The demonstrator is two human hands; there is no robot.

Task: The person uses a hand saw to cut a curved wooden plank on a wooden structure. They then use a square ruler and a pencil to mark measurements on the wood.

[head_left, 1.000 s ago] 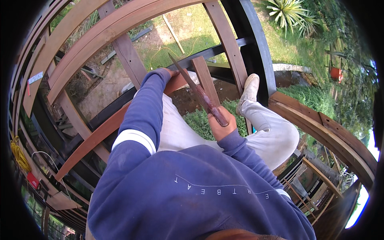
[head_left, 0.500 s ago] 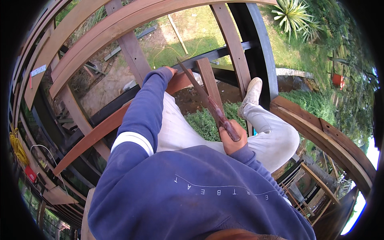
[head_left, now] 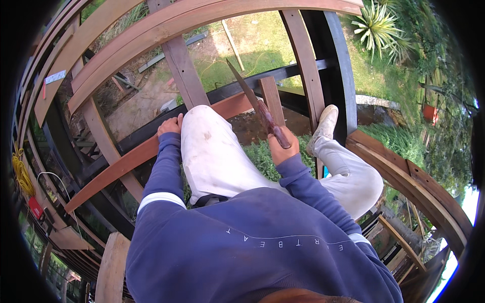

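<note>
Long knife [head_left: 255, 103], dark reddish handle w/ narrow grey blade, gripped in right hand [head_left: 281, 146]; blade angles up-left, away from hand. Reddish wood beam [head_left: 126, 161] under left hand [head_left: 170, 125].

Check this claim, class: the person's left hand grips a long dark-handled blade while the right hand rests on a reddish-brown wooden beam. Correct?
Hands swapped. In the head view, the right hand grips the long dark-handled blade; the left hand rests on the reddish-brown wooden beam.

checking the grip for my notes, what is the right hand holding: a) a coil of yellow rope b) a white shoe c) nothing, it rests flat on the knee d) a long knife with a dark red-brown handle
d: the right hand is closed around the dark handle of a long knife, its blade pointing up and away past a short upright wooden block.
</note>
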